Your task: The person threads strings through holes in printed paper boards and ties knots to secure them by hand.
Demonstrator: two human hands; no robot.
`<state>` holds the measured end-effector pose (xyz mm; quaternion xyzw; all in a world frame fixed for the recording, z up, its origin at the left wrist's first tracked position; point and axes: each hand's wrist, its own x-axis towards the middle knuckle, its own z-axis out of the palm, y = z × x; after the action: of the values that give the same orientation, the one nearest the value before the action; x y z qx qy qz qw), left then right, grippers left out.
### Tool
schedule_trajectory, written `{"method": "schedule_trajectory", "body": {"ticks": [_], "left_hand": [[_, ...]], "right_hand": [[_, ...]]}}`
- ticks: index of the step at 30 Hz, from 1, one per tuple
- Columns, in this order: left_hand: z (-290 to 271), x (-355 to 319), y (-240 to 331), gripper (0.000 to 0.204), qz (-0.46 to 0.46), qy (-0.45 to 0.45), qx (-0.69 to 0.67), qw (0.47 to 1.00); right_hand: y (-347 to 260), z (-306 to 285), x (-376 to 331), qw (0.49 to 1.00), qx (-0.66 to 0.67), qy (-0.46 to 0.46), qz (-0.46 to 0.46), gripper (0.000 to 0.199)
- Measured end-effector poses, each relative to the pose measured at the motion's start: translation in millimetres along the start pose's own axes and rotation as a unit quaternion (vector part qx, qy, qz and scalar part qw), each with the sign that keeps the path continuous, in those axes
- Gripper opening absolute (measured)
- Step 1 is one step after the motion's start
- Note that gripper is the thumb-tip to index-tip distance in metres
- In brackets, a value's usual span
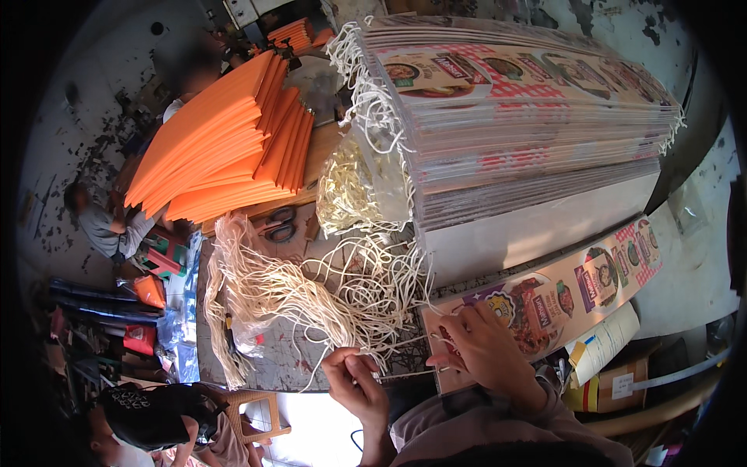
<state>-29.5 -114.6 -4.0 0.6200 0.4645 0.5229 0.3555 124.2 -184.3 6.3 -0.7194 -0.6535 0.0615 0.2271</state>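
A long printed cardboard strip (572,300) with food pictures lies along the table's near edge. At its left end my right hand (490,350) presses on the strip, its fingers bent around a thin white cord; the exact grip is partly hidden. Just left of it, my left hand (359,383) is closed in a pinch on the same kind of cord, which runs between the two hands. A loose tangle of white cords (373,280) spreads beyond my left hand, with a bundle of cords (257,265) partly wrapped in clear plastic.
A tall stack of printed strips (537,140), corded at the ends, stands behind. Left of it sit a clear bag of small gold pieces (350,187), scissors (282,226) and stacked orange sheets (210,140). A person in black (152,416) sits at lower left, another (109,222) farther off.
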Motion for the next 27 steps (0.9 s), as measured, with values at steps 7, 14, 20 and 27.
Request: {"method": "schedule_trajectory", "body": {"ticks": [7,14,20,27], "left_hand": [[0,-23,18,0.004,0.055,-0.168,-0.119,0.977],[19,-20,27,0.024,-0.026,-0.225,-0.378,0.898],[22,-24,19,0.047,0.010,-0.286,-0.340,0.896],[21,-24,24,0.076,-0.053,-0.311,-0.361,0.877]], "right_hand": [[-17,-14,-4,0.950,0.209,0.139,-0.186,0.037],[-25,-12,-7,0.915,0.267,0.283,-0.109,0.030],[-31,-7,-4,0.910,0.261,0.307,-0.101,0.026],[-32,-1,-5,0.914,0.245,0.311,-0.093,0.028]]}}
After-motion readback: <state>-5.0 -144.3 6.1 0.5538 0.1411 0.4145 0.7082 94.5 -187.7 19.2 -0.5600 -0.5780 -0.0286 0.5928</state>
